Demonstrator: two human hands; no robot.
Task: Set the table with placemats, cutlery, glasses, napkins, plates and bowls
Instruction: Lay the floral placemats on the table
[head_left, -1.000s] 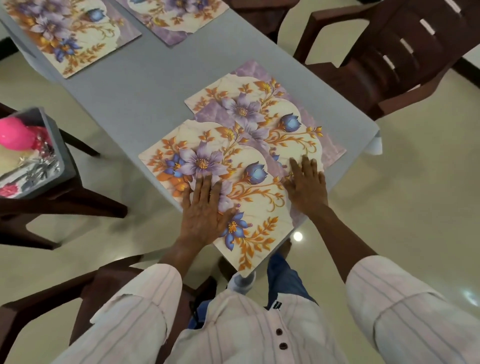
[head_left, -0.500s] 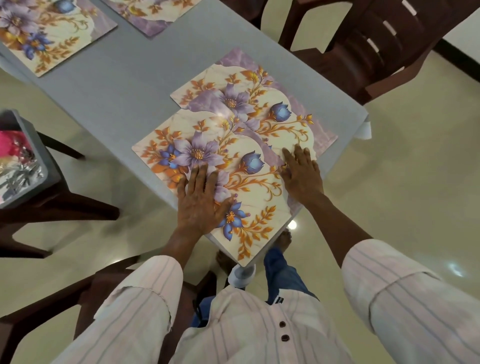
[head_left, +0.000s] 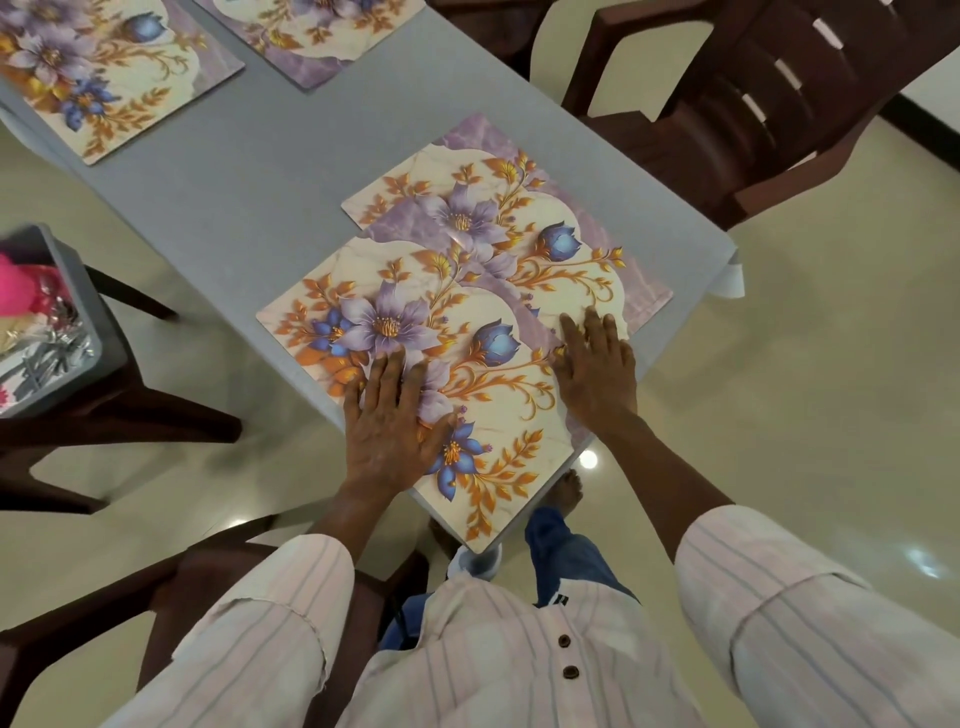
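Two floral placemats overlap at the near corner of the grey table (head_left: 270, 208). The upper placemat (head_left: 363, 291) lies nearest me and juts past the table's edge. The lower placemat (head_left: 571, 228) shows behind it. My left hand (head_left: 389, 421) lies flat with straight fingers on the upper placemat. My right hand (head_left: 597, 364) rests flat where the two placemats meet, fingers straight. Two more floral placemats lie farther along the table, one at the far left (head_left: 93, 73) and one at the top (head_left: 311, 36).
A grey tray (head_left: 98, 322) holding cutlery and a pink object sits on a dark stool at the left. Dark brown chairs stand at the upper right (head_left: 769, 104) and the lower left (head_left: 78, 613). The floor is glossy cream tile.
Both hands stay flat on the overlapping placemats. The pair of placemats has shifted slightly toward the left and away with the hands; the view has moved a little.
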